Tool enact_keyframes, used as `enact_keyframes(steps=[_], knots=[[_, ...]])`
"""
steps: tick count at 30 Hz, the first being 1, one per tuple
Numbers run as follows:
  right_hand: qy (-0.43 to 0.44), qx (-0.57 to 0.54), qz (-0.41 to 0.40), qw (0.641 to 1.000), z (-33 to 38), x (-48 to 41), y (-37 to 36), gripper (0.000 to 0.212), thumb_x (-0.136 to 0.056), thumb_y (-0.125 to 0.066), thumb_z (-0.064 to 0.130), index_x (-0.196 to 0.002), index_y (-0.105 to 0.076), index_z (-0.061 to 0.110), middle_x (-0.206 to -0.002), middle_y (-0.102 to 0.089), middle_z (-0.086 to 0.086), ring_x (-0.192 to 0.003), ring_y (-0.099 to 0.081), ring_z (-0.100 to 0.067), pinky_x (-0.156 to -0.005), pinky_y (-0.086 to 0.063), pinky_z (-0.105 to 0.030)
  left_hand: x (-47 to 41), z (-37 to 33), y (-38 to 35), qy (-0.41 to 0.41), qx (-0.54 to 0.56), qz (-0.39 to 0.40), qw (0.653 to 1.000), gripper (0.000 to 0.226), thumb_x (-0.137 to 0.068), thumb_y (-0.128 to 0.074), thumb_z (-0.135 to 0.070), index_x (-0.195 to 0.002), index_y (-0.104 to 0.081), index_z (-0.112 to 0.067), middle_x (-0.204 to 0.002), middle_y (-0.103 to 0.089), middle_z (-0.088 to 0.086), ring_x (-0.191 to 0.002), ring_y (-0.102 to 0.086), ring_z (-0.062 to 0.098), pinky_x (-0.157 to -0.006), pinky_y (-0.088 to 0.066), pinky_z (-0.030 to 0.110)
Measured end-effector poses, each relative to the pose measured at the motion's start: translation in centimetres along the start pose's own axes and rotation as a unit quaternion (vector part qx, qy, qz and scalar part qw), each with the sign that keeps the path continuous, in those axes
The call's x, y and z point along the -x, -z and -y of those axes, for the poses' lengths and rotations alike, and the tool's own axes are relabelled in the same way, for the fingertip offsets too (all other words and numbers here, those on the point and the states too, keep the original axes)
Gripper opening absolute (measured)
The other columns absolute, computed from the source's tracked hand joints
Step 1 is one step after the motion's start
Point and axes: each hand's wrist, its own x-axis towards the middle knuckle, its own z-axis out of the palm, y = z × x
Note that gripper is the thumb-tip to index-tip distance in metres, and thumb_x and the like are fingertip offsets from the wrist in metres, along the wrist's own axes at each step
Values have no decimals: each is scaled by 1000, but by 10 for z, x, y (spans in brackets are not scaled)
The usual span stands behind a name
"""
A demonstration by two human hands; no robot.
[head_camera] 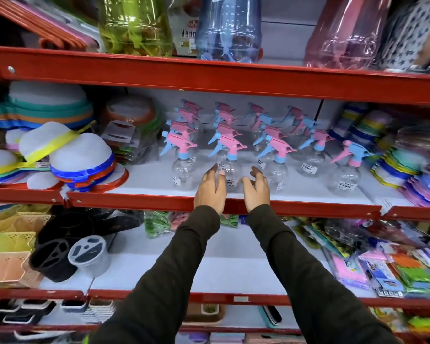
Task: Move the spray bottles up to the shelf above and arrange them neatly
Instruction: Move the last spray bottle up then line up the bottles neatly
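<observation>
the left hand and right hand are seen raised at the front edge of the middle shelf, fingers spread wide, nothing gripped. a clear spray bottle with a pink trigger stands upright between them; contact cannot be told. the other spray bottles are ranked in rows behind and beside it. coloured sieves are stacked at left.

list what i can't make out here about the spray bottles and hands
- Head view: price labels on the spray bottles are too small and blurred to read.
- Rear bottles' bodies are hidden by the front rows.
- Whether the left hand or right hand touches the middle front bottle: unclear.
</observation>
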Motion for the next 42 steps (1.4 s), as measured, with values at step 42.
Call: enact_keyframes(steps=[42], knots=[[38, -30, -92, 995, -32, -32, 114, 31, -93, -50, 10, -123, -54, 17, -128, -49, -7, -99, -57, -15, -82, -39, -7, 10, -53, -104, 15, 36, 72, 997, 55, -106, -28, -42, -156, -24, -21, -164, -24, 5, -149, -27, 23, -113, -18, 24]])
